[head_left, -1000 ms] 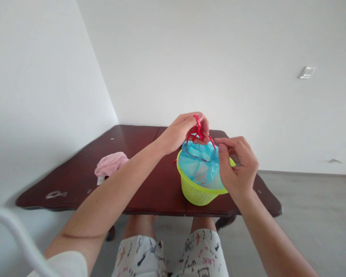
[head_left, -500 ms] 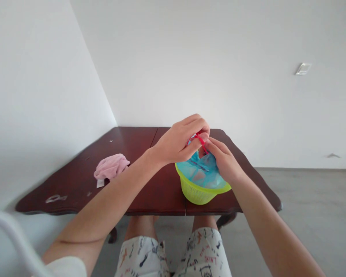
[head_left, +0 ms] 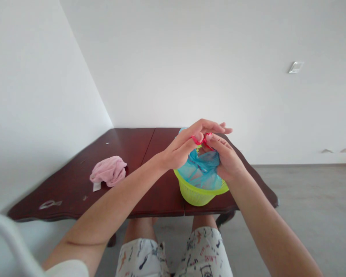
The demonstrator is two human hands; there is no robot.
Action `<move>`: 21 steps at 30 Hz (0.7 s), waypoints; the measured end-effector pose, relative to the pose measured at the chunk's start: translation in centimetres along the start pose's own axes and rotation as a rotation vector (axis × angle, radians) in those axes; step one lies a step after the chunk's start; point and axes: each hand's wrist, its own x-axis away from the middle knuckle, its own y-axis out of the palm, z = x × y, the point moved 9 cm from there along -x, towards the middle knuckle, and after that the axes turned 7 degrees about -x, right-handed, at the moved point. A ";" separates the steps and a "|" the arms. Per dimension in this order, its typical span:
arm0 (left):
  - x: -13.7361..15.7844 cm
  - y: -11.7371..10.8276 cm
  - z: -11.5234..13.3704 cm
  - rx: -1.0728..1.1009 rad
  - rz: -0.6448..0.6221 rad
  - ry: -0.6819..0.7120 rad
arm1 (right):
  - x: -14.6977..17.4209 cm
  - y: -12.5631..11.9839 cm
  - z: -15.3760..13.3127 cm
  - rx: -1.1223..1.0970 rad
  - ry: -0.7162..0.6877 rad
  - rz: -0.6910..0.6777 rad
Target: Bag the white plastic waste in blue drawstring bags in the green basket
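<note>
A translucent blue plastic bag [head_left: 202,169] lies in a yellow-green plastic basket [head_left: 194,194], its sides bunched up towards my hands. My left hand [head_left: 187,143] is above the bag, with the red drawstring [head_left: 196,141] caught at its thumb and its fingers stretched out to the right over my other hand. Thumb and fingers of my right hand [head_left: 226,154] pinch the red drawstring near the bag's gathered top. Both hands meet over the basket, so part of the drawstring and the basket's far rim are hidden.
The basket stands on a dark red-brown wooden table [head_left: 161,192] near its front edge. A crumpled pink cloth [head_left: 109,171] with a white tag lies to the left. Closer to the left corner is a small clear plastic piece [head_left: 49,204]. White walls border the table.
My left hand has shifted slightly down, and its curled fingers have straightened out to the right. The red drawstring is drawn together between the hands. The view has turned slightly right.
</note>
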 end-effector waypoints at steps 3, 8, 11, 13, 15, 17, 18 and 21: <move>0.3 -0.7 -1.1 0.108 0.080 -0.060 | -0.4 -1.3 -0.8 -0.008 -0.088 0.101; 1.1 -3.3 -2.7 0.184 0.226 -0.160 | -1.5 -4.5 -2.8 0.076 -0.192 0.155; 1.9 -4.6 -3.1 0.114 0.220 -0.147 | -1.9 -5.7 -3.3 0.116 -0.174 0.107; 2.7 -4.7 -3.5 0.047 0.174 -0.159 | -1.8 -5.9 -2.8 0.092 -0.109 0.061; 3.8 -4.5 -4.3 -0.019 0.123 -0.213 | -1.6 -5.7 -1.9 0.070 -0.045 0.009; 5.1 -4.1 -5.1 -0.083 0.087 -0.279 | -1.3 -5.6 -1.1 0.099 -0.014 -0.023; 5.6 -3.9 -5.6 -0.111 0.076 -0.309 | -1.3 -5.8 -0.8 0.132 -0.018 -0.024; 6.7 -3.3 -6.9 -0.151 0.063 -0.377 | -1.3 -6.5 -0.6 0.229 -0.078 0.005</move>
